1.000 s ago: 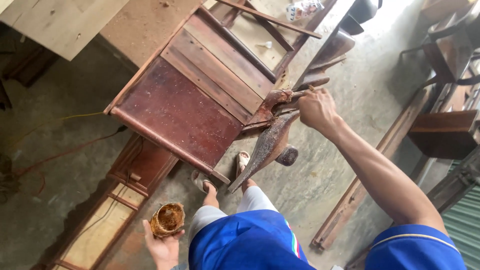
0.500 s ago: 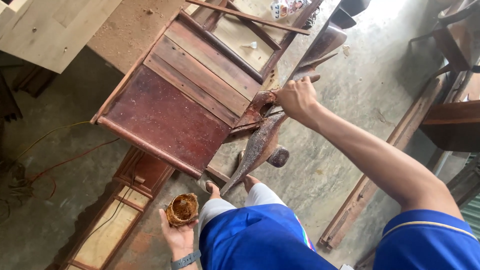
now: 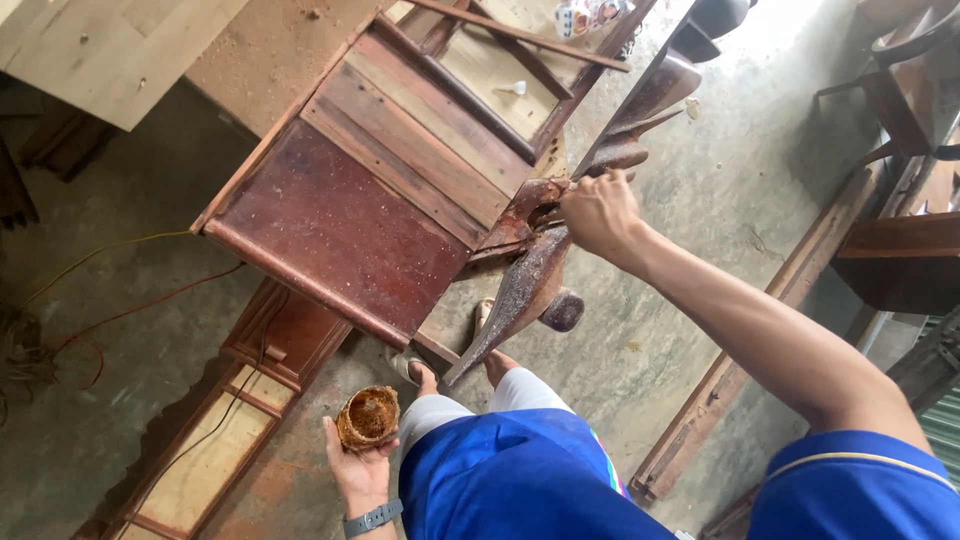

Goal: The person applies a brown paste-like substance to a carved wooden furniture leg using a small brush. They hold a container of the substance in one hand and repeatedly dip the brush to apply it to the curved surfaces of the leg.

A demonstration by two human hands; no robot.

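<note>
Head view: right hand [image 3: 598, 212] closed on a thin brush at the chair arm [image 3: 527, 262]; left hand [image 3: 358, 462] cups the stain bowl [image 3: 368, 417] upright, close by

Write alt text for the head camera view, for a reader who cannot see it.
Seen from above, a person's right hand works at the carved arm of a dark red wooden chair tipped over on a concrete floor. The left hand holds a small stained cup; whether the right hand grips a tool is unclear.
</note>
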